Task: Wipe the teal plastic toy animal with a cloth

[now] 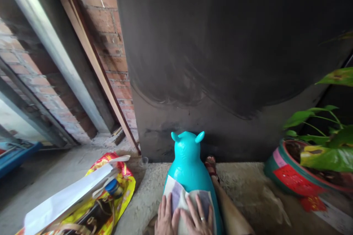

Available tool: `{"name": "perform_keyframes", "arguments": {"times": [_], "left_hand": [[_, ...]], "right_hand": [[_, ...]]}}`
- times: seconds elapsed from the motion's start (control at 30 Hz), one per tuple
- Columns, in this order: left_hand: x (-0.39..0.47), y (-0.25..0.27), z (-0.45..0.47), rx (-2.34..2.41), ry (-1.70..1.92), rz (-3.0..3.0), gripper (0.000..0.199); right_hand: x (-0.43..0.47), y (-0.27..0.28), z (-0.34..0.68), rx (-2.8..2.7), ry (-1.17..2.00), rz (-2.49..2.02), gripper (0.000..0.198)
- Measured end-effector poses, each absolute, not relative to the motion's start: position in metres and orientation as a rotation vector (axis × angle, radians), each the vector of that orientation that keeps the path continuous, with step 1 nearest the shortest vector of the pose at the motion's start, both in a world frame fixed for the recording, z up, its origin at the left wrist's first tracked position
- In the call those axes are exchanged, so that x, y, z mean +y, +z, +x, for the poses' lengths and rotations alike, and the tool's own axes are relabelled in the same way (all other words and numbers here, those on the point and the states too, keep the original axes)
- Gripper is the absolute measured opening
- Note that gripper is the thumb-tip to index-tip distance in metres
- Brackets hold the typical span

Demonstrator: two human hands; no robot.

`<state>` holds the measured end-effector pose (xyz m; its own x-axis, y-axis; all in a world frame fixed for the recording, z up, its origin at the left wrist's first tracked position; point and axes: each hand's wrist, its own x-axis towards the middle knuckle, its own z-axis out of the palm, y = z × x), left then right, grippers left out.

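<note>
**Cloth laid over the toy, both palms on it, most of the surface not yet reached**

In front of you stands a broad dark panel [234, 44], smudged and streaked, with a brick wall [110, 33] and slanted metal and wood rails to its left. On the concrete floor [242, 187] to your right sits a painted plant pot [286, 176] holding broad green leaves. To your left lies a yellow and red bag [121, 187] with white paper and a blue-capped bottle [113, 187] poking out of it.

Between your legs, just before the panel, stands the turquoise animal toy [187, 161], upright, its two small ears pointing at the panel. A pale cloth [179, 196] with mauve patches is draped over its back, low down near you.

Your left hand [165, 216] lies flat on the cloth's left edge, fingers spread and pointing forward, gripping nothing. Your right hand [199, 214], a ring on one finger, presses flat on the cloth's right part, also spread and grasping nothing.

As a judgement: you look to be wiping the toy, and only its rear is covered. The head, ears and front show bare and glossy, so most of it seems left to do; whether the covered part is clean cannot be told.
</note>
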<state>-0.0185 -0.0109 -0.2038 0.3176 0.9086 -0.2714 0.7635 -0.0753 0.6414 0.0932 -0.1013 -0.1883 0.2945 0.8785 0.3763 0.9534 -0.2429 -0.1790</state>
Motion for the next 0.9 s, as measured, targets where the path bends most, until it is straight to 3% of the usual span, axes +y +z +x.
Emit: {"name": "perform_keyframes", "arguments": {"times": [0.13, 0.37, 0.67, 0.83, 0.9], "left_hand": [[0.014, -0.196, -0.008, 1.421, 0.386, 1.766, 0.067], [0.055, -0.188, 0.010, 1.350, 0.444, 1.628, 0.073], [0.030, -0.194, -0.004, 1.419, 0.419, 1.641, 0.074], [-0.011, -0.233, -0.040, 1.375, 0.447, 1.947, 0.060], [-0.027, -0.247, -0.051, 1.362, 0.507, 2.035, 0.054]], "right_hand": [[-0.084, -0.153, 0.121, -1.906, 0.148, -2.063, 0.060], [-0.042, -0.101, 0.141, -1.906, 0.461, -1.988, 0.053], [-0.067, -0.081, 0.132, -1.912, 0.439, -1.933, 0.056], [-0.102, -0.133, 0.121, -2.057, 0.314, -1.790, 0.061], [-0.107, -0.167, 0.116, -2.088, 0.042, -1.796, 0.045]]}}
